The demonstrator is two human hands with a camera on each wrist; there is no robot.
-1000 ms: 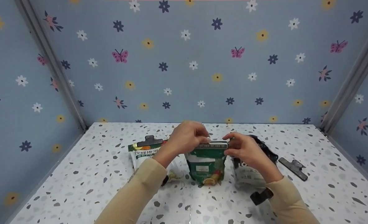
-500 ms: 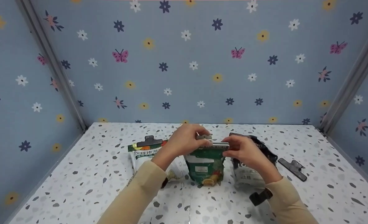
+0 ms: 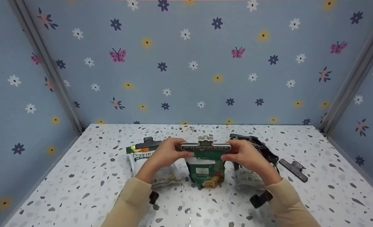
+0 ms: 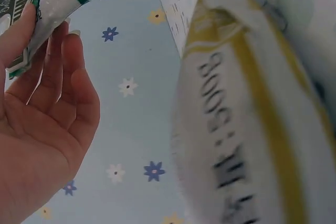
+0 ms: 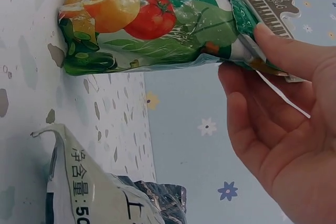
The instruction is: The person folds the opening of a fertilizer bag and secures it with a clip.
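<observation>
A green pouch [image 3: 202, 171] with fruit printed on it stands upright in the middle of the table. Across its top edge sits a bulldog clip [image 3: 206, 146] with a piano-key pattern. My left hand [image 3: 164, 153] pinches the left end of that clipped edge, thumb in front and fingers behind. At the opposite end my right hand [image 3: 248, 154] pinches the pouch just under the clip. In the right wrist view the thumb lies on the pouch [image 5: 152, 22] beside the clip [image 5: 262, 3], with the fingers on the far side.
To the left lies a white bag [image 3: 140, 157] with a dark clip [image 3: 148, 143] on its top. A black and white bag [image 3: 252, 176] stands right of the pouch, partly behind my right hand. Farther right, a loose dark clip [image 3: 293, 169] lies on the speckled table [image 3: 186, 211].
My left hand has left the middle of the clip and moved to its left end, so the clip's handle shows. The right hand stays at the right end.
</observation>
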